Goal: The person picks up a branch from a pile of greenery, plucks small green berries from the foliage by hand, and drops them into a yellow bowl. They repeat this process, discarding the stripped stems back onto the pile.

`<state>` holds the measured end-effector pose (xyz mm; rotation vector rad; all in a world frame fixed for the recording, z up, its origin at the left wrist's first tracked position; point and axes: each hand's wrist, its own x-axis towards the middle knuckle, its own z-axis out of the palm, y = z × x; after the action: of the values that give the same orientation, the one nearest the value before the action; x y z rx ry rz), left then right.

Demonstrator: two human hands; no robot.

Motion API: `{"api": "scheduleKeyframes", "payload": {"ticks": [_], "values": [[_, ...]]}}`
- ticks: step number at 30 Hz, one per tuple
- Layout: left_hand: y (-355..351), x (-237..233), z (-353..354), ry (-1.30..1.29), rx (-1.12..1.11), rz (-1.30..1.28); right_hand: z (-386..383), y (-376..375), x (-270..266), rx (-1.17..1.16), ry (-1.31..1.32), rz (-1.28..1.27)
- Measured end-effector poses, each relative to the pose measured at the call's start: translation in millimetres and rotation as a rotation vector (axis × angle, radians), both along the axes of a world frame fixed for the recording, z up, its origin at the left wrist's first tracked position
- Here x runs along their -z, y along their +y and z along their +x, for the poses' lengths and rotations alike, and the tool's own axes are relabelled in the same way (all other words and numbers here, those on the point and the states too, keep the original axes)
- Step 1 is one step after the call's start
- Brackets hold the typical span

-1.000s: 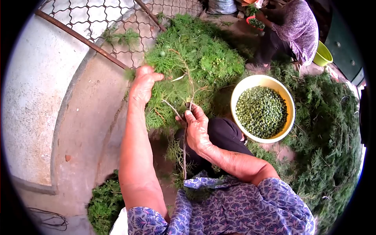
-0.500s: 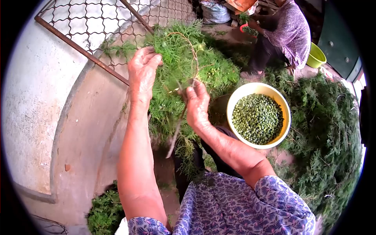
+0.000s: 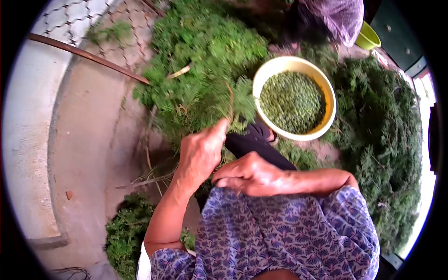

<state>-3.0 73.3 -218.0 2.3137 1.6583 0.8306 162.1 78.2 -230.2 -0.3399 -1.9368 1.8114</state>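
Well, from the head view we see the bowl [image 3: 329, 106] on the ground just past our knees. It is filled well up with small green berries [image 3: 291, 98], so we judge a good share of the picking done. Plenty looks left, though. A big heap [image 3: 205, 46] of feathery green lies right in front of us, touching the bowl's left side. A darker bank [image 3: 387, 140] runs down the right, and a small clump [image 3: 126, 233] sits by our left elbow.

Now the hands. Our left hand [image 3: 200, 156] is raised from the lap with the wrist cocked. Its thumb and fingertips pinch the thin stem of a sprig [image 3: 231, 100], which stands straight up against the heap, just left of the bowl. Our right hand [image 3: 252, 176] lies low on the blue patterned cloth [image 3: 280, 228] over our lap. The knuckles are up, the fingers are curled under, and the forearm comes in across the body. We cannot tell whether it encloses anything.

Up at the top edge another person [image 3: 336, 16] in purple sits beyond the heap, with a green tub [image 3: 368, 37] beside them.
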Motion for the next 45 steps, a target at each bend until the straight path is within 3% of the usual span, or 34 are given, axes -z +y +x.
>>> {"api": "scheduleKeyframes", "payload": {"ticks": [2, 4, 6, 10, 14, 17, 20, 22, 23, 24, 26, 28, 32, 36, 37, 38, 40, 44, 45], "values": [[-29, 19, 10, 0.105, 0.084, -0.101, 23, 11, 28, 0.079, 0.118, 0.256], [-49, 49, 12, 0.212, 0.1, -0.123, 32, 17, 66, 0.396, 0.006, 0.412], [-61, 66, 13, 0.208, 0.11, -0.083, 38, 19, 84, 0.545, -0.167, 0.447], [-76, 59, 13, 0.207, 0.102, -0.255, 45, 11, 91, 0.58, -0.187, 0.466], [-77, 32, 20, 0.399, 0.032, -0.388, 45, -2, 90, 0.525, -0.233, 0.515], [-65, 5, 37, 0.438, -0.145, 0.036, 44, -6, 95, 0.53, -0.178, 0.478], [-46, 40, 45, -0.181, -0.066, -0.022, 47, -2, 96, 0.552, -0.148, 0.392], [-27, 69, 52, -0.181, -0.032, -0.016, 52, 2, 92, 0.658, -0.135, 0.118], [-25, 79, 53, -0.159, -0.04, -0.044, 52, 4, 76, 0.704, -0.21, -0.192], [-24, 86, 55, -0.135, -0.047, -0.072, 53, 9, 78, 0.765, -0.223, -0.209], [-26, 95, 61, -0.072, -0.051, -0.018, 44, 30, 89, 0.82, -0.225, 0.152], [-27, 97, 63, -0.047, -0.047, -0.009, 41, 36, 93, 0.723, -0.319, 0.34], [-28, 100, 59, -0.029, -0.03, 0.011, 34, 39, 101, 0.82, -0.346, 0.224], [-31, 104, 61, -0.039, -0.039, 0.01, 62, 84, 106, 1.236, -0.452, 0.248], [-32, 103, 63, 0.02, -0.03, 0.058, 72, 97, 113, 1.25, -0.479, 0.623], [-35, 103, 64, 0.079, -0.023, 0.099, 70, 107, 114, 1.302, -0.478, 0.774], [-41, 105, 65, 0.163, 0.049, 0.133, 56, 93, 69, 1.157, -0.396, 0.898], [-58, 102, 67, 0.103, 0.204, 0.109, 15, 59, 63, 0.114, 0.163, 0.672], [-60, 99, 65, 0.063, 0.24, 0.078, 12, 51, 62, 0.125, -0.021, 0.76]]}}
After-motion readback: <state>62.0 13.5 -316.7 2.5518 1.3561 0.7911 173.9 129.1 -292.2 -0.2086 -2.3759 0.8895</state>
